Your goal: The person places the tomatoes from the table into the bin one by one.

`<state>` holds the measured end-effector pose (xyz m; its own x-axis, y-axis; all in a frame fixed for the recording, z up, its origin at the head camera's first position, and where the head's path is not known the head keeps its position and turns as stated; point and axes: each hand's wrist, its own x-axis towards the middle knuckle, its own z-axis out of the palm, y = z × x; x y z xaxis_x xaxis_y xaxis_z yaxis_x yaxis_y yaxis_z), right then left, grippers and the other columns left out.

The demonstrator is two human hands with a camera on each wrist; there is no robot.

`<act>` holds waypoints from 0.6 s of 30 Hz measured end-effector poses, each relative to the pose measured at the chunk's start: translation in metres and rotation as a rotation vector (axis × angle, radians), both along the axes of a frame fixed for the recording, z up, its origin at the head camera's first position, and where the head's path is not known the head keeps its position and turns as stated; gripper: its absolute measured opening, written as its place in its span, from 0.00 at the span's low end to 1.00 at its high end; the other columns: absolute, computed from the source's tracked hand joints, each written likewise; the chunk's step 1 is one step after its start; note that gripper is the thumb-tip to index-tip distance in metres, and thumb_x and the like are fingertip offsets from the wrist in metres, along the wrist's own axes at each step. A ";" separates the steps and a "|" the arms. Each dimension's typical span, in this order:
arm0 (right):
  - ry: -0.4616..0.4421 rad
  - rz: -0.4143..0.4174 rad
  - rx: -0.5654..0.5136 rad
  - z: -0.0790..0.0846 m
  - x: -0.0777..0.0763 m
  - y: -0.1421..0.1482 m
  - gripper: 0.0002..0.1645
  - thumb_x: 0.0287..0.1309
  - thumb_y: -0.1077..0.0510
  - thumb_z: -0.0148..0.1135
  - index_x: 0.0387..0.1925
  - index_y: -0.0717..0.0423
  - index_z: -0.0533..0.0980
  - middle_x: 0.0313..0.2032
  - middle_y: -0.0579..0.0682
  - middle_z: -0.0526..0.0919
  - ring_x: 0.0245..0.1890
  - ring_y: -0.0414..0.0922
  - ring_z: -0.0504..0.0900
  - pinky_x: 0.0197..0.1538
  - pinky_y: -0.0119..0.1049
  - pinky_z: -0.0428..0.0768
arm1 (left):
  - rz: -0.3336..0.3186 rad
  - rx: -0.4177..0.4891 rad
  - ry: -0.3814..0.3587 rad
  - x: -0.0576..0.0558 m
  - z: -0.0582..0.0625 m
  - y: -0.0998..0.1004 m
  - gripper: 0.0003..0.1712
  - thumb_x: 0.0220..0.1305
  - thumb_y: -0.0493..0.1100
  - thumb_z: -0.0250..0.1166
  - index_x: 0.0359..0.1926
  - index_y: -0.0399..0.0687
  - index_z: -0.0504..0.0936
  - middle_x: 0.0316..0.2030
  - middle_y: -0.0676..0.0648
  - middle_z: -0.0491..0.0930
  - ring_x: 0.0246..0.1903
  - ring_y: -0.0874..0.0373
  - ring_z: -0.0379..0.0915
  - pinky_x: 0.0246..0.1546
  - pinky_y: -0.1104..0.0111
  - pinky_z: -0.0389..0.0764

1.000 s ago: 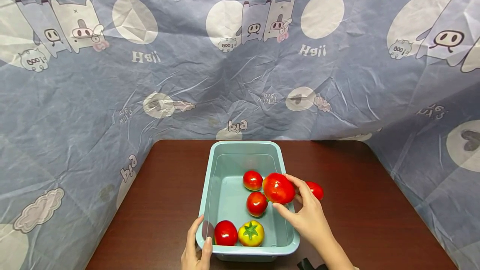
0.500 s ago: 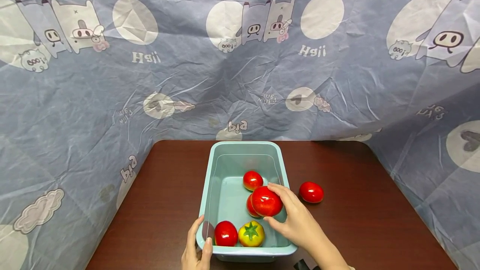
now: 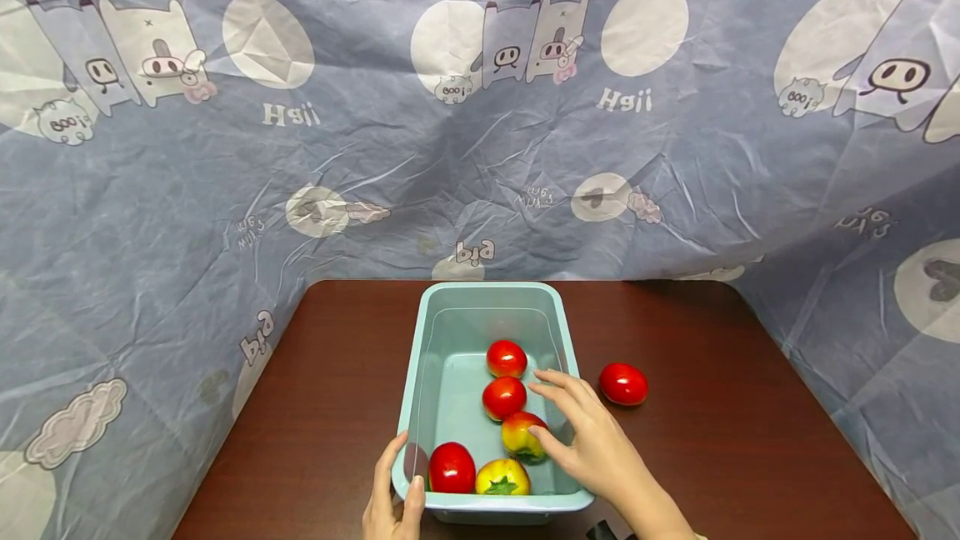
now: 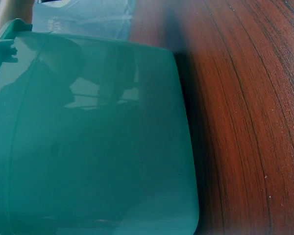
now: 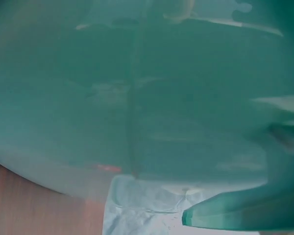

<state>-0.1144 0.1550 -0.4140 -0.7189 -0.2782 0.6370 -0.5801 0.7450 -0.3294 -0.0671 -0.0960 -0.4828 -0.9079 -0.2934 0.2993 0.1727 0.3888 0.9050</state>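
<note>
A pale green plastic tub (image 3: 438,332) stands on the table with several red and yellow tomatoes inside. At its near left corner my left hand (image 3: 392,494) grips the rim, thumb on the front side and fingers along the left. My right hand (image 3: 592,440) hovers over the right wall, its fingers spread and holding nothing. The thumb overlaps a red-yellow tomato (image 3: 521,437) in the tub. Beyond that lie a red tomato (image 3: 504,398) and another tomato (image 3: 506,358). At the near end sit a large red tomato (image 3: 452,468) and a yellow tomato (image 3: 502,478) with a green calyx.
One more red tomato (image 3: 623,384) lies on the dark brown table (image 3: 697,432), right of the tub. A blue-grey printed cloth (image 3: 450,148) hangs behind and at both sides of the table. Both wrist views show mostly green tub wall.
My right hand lowered a tomato into the tub and let it go. The neighbouring red tomato shifted slightly left, and the yellow one rolled toward the near wall. My left hand stayed put.
</note>
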 end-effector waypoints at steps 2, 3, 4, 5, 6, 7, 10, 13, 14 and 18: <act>0.042 0.010 -0.051 0.000 -0.001 0.001 0.32 0.43 0.61 0.77 0.55 0.50 0.79 0.57 0.47 0.79 0.55 0.45 0.76 0.58 0.23 0.73 | 0.000 0.000 -0.003 0.000 0.000 0.000 0.29 0.61 0.31 0.61 0.64 0.49 0.72 0.50 0.38 0.81 0.38 0.63 0.80 0.29 0.66 0.84; 0.062 0.015 -0.082 0.000 -0.002 0.002 0.29 0.48 0.59 0.75 0.54 0.51 0.79 0.56 0.48 0.79 0.55 0.45 0.76 0.60 0.19 0.70 | 0.000 0.002 -0.002 0.000 0.000 0.000 0.29 0.60 0.31 0.61 0.64 0.49 0.72 0.50 0.38 0.81 0.38 0.63 0.80 0.29 0.66 0.84; 0.087 0.019 -0.114 0.000 -0.003 0.003 0.26 0.51 0.59 0.73 0.54 0.51 0.79 0.56 0.48 0.80 0.55 0.45 0.76 0.62 0.17 0.66 | 0.000 0.003 -0.001 0.000 0.000 0.000 0.30 0.60 0.31 0.61 0.64 0.49 0.72 0.50 0.37 0.82 0.38 0.63 0.80 0.29 0.66 0.83; 0.107 0.021 -0.146 -0.001 -0.004 0.004 0.24 0.55 0.58 0.71 0.54 0.52 0.79 0.55 0.49 0.80 0.54 0.46 0.77 0.63 0.16 0.64 | 0.000 0.002 0.000 0.000 0.000 0.000 0.30 0.60 0.31 0.61 0.64 0.49 0.72 0.50 0.37 0.82 0.38 0.63 0.80 0.29 0.66 0.83; 0.124 0.019 -0.176 -0.001 -0.005 0.005 0.23 0.56 0.58 0.70 0.55 0.53 0.79 0.54 0.50 0.81 0.53 0.46 0.78 0.63 0.16 0.65 | 0.000 0.002 0.000 0.000 0.000 0.000 0.30 0.60 0.31 0.61 0.64 0.49 0.72 0.49 0.37 0.82 0.38 0.63 0.80 0.29 0.66 0.83; 0.132 0.013 -0.205 -0.002 -0.006 0.007 0.22 0.57 0.59 0.68 0.54 0.53 0.79 0.53 0.50 0.81 0.53 0.46 0.78 0.63 0.17 0.65 | 0.000 0.001 0.000 0.000 0.000 0.000 0.30 0.60 0.31 0.61 0.64 0.49 0.72 0.49 0.37 0.82 0.38 0.64 0.80 0.29 0.66 0.83; 0.156 -0.036 -0.270 -0.002 -0.008 0.012 0.24 0.52 0.66 0.68 0.53 0.55 0.80 0.51 0.52 0.82 0.51 0.44 0.79 0.62 0.16 0.66 | 0.001 0.000 0.003 0.000 0.000 -0.001 0.29 0.61 0.32 0.61 0.64 0.49 0.72 0.49 0.37 0.82 0.38 0.67 0.78 0.29 0.66 0.83; 0.135 -0.103 -0.334 -0.002 -0.010 0.021 0.27 0.47 0.72 0.69 0.52 0.57 0.80 0.49 0.53 0.82 0.48 0.38 0.78 0.57 0.14 0.68 | 0.004 0.002 0.006 -0.001 0.000 -0.001 0.28 0.61 0.32 0.61 0.63 0.49 0.72 0.49 0.38 0.82 0.37 0.68 0.78 0.29 0.67 0.83; 0.134 -0.130 -0.352 -0.003 -0.011 0.024 0.27 0.47 0.73 0.69 0.52 0.57 0.80 0.48 0.53 0.82 0.48 0.35 0.78 0.56 0.14 0.69 | 0.005 0.003 0.006 -0.001 0.000 -0.001 0.28 0.61 0.32 0.61 0.63 0.49 0.72 0.49 0.38 0.82 0.37 0.68 0.78 0.29 0.67 0.83; 0.081 -0.238 -0.439 -0.010 -0.015 0.039 0.25 0.51 0.74 0.67 0.52 0.57 0.80 0.47 0.53 0.84 0.47 0.23 0.77 0.52 0.13 0.71 | 0.005 -0.001 0.003 -0.001 0.000 -0.001 0.29 0.61 0.32 0.61 0.63 0.48 0.72 0.49 0.38 0.82 0.37 0.67 0.78 0.29 0.67 0.83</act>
<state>-0.1293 0.1945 -0.4235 -0.6735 0.1938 0.7133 -0.4475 0.6613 -0.6021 -0.0680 -0.0967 -0.4831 -0.9055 -0.2980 0.3021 0.1733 0.3901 0.9043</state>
